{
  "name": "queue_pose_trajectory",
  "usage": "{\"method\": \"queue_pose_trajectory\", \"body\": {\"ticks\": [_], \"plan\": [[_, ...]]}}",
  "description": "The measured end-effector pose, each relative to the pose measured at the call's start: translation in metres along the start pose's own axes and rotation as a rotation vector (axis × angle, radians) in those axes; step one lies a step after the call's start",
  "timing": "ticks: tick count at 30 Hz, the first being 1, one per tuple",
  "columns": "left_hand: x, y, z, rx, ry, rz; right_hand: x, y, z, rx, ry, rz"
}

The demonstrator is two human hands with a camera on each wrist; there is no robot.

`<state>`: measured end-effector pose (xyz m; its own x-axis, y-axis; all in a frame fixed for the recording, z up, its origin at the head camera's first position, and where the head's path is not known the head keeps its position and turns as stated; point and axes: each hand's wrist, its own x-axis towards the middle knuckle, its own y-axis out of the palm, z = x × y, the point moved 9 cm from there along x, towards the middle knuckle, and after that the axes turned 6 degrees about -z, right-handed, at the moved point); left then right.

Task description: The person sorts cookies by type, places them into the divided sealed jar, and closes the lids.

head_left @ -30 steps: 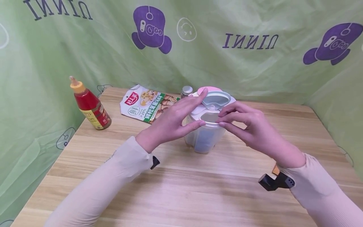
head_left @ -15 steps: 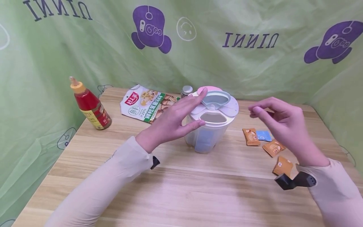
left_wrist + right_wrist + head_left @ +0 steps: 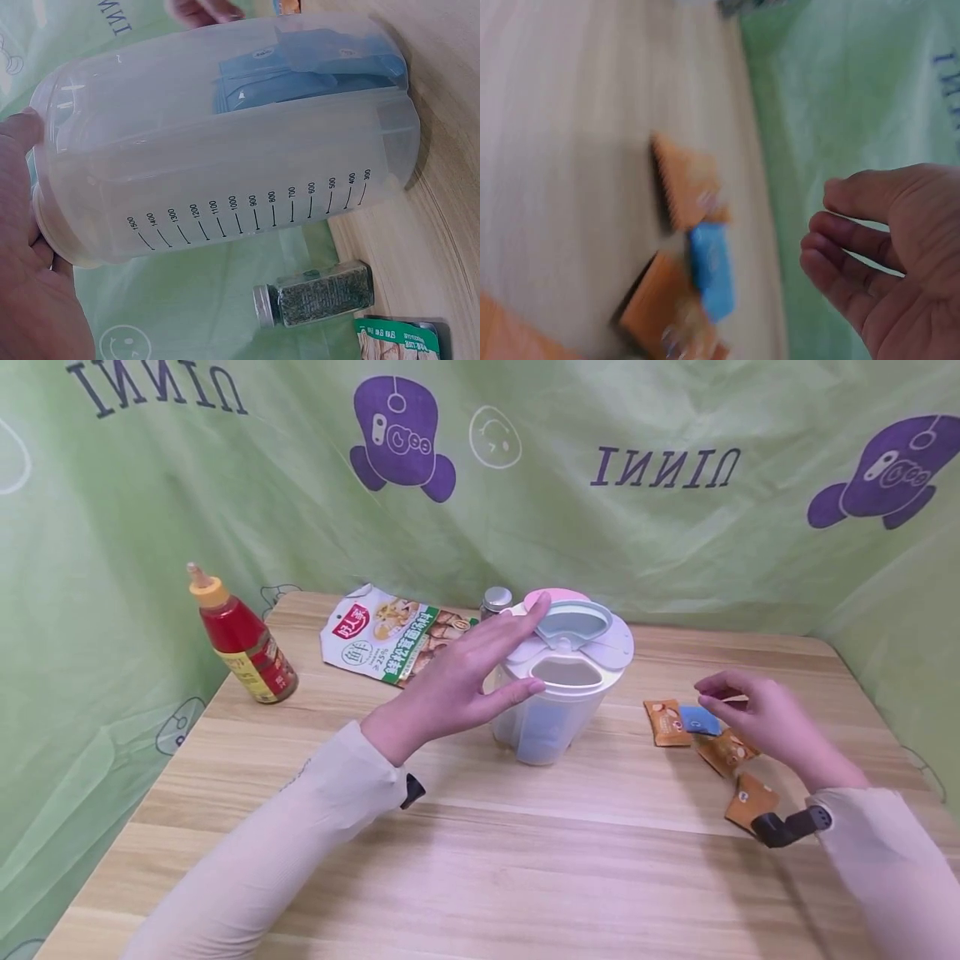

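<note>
My left hand (image 3: 457,681) rests at the lid's left side of a translucent storage canister (image 3: 555,718), fingers and thumb extended. The canister stands upright. A grey-blue flap (image 3: 573,622) on its lid is raised, uncovering one opening. Blue sachets (image 3: 300,75) show through the wall in the left wrist view. My right hand (image 3: 768,718), fingers loosely bent and holding nothing, hovers above small packets on the right. Nearest it are a blue packet (image 3: 697,721) and an orange packet (image 3: 726,752). Two more, an orange snack packet (image 3: 666,724) and another orange packet (image 3: 750,800), lie beside these.
A red sauce bottle (image 3: 247,647) with a yellow cap stands at the table's left edge. Behind the left hand lies a seasoning pouch (image 3: 382,635). A glass spice jar (image 3: 319,294) stands behind the canister. Green printed cloth (image 3: 555,518) surrounds the wooden table (image 3: 480,877).
My right hand has left the canister's opening, moved right, then lowered over the blue and orange packets. My left hand and the canister have stayed in place.
</note>
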<state>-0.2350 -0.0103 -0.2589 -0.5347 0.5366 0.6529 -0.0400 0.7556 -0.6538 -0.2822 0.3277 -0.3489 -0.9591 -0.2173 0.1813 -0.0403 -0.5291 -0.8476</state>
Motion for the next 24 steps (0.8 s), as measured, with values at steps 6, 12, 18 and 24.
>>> {"method": "queue_pose_trajectory", "body": {"ticks": [6, 12, 18, 24], "plan": [[-0.001, 0.002, 0.002, 0.004, 0.003, -0.006, 0.0, 0.021, -0.022, -0.067, -0.014, 0.128], [0.0, 0.0, 0.001, 0.001, 0.004, -0.012, 0.0, 0.033, -0.032, -0.098, 0.025, 0.204], [0.001, 0.0, 0.001, -0.002, -0.004, -0.003, 0.0, 0.037, -0.038, -0.106, 0.055, 0.212], [0.0, 0.001, 0.002, -0.002, -0.005, -0.009, 0.003, 0.036, -0.04, -0.113, 0.042, 0.183]]}}
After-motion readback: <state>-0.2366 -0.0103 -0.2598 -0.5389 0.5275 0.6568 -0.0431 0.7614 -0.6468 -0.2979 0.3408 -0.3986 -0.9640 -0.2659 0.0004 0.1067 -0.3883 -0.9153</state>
